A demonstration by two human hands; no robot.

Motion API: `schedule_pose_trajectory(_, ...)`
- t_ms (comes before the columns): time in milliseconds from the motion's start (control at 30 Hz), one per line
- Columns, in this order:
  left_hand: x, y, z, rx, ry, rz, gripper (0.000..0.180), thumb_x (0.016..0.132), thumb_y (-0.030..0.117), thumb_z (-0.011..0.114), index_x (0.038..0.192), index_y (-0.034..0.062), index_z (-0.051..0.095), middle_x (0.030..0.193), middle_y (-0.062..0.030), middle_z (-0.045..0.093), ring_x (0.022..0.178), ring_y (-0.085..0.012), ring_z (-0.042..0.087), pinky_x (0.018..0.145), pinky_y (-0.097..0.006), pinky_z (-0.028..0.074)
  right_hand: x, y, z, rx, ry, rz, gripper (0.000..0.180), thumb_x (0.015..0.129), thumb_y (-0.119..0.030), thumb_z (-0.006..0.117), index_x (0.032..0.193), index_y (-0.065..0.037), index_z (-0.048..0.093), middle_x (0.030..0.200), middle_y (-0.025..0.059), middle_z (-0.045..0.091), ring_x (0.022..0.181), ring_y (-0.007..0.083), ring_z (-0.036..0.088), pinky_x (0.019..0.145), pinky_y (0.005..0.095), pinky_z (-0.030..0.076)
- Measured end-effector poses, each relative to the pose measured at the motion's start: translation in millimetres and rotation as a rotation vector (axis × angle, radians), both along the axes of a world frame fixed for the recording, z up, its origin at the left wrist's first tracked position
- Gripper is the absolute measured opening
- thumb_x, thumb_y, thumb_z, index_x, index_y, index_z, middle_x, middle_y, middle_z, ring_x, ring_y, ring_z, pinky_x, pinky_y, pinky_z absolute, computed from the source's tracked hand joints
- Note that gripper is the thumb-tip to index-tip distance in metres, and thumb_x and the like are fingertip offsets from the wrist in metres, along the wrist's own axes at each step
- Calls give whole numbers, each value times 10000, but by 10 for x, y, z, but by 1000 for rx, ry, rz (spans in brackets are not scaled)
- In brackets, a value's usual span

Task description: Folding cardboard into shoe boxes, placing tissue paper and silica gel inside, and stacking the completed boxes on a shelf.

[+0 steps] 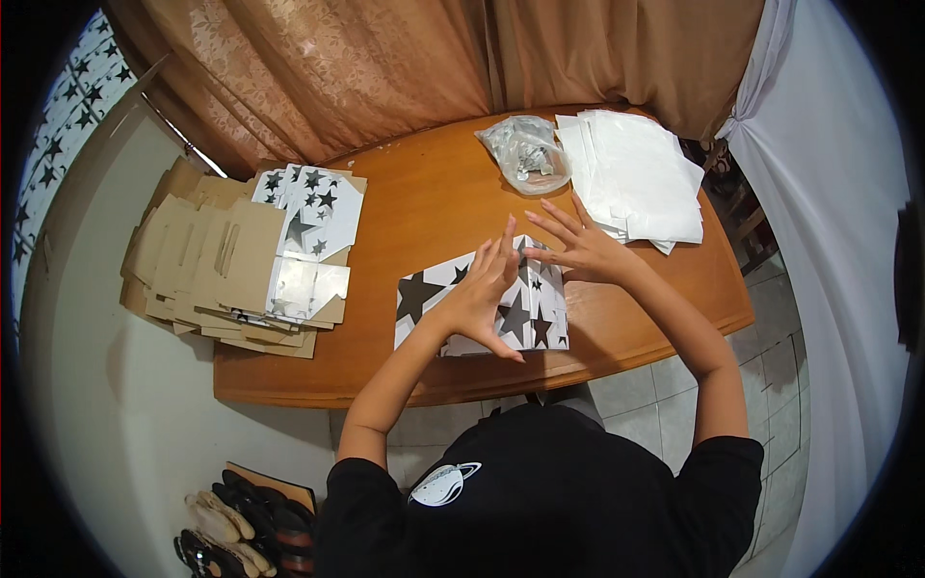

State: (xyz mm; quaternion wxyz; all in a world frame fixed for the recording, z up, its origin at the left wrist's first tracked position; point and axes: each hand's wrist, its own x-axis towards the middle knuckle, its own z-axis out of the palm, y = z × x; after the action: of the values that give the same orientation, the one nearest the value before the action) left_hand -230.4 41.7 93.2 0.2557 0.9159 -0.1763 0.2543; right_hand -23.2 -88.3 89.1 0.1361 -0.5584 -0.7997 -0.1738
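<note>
A white box printed with black and grey stars [419, 299] stands near the front edge of the wooden table. Over its top, my left hand [482, 294] is open, thumb apart from the fingers. My right hand [583, 246] is at the box's far right corner, its fingers spread wide. Neither hand holds anything. Whether the fingers touch the box or hover just above it, I cannot tell. Part of the box is hidden behind my left hand.
Flat brown cardboard pieces [183, 250] are stacked at the table's left, with star-printed sheets [323, 212] among them. A clear plastic bag [525, 154] of small items and white sheets [641, 173] lie at the back right. Shoes [241, 525] stand on the floor, lower left.
</note>
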Motion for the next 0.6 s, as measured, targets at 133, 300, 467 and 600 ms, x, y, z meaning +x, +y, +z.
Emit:
schedule_pose_trajectory(133, -114, -45, 76, -6, -28, -30, 1410, 362, 688, 739, 1393, 283, -134, 1398, -331, -93, 1284, -524, 42, 974, -623, 142, -127, 19, 224, -107, -56, 30, 1143, 361, -241, 828, 1334, -429, 257, 1462, 34, 154, 1341, 285, 147, 1053, 599, 81)
schedule_pose_trajectory(300, -309, -83, 151, -16, -12, 8, 1409, 363, 680, 743, 1392, 283, -135, 1401, -320, -108, 1283, -525, 51, 975, -633, 132, -237, 70, 386, -118, -122, 170, 1056, 433, -240, 793, 1347, -350, 275, 1444, 32, 216, 1336, 260, 184, 1057, 599, 64)
schedule_pose_trajectory(467, -636, -110, 333, 36, 90, 139, 1388, 347, 724, 710, 1394, 314, -103, 1414, -285, -121, 1300, -483, 77, 966, -659, 108, -337, 330, 386, 20, -253, 422, 898, 490, -193, 705, 1314, -127, 355, 1399, 35, 320, 1320, 215, 244, 1065, 582, 60)
schedule_pose_trajectory(600, -1075, -151, 526, 93, 101, 408, 1300, 401, 713, 696, 1398, 344, -53, 1422, -282, -85, 1308, -464, 84, 965, -666, 62, -470, 502, 516, 40, -143, 491, 870, 467, -175, 693, 1279, -109, 388, 1365, 37, 360, 1275, 210, 324, 1071, 566, 87)
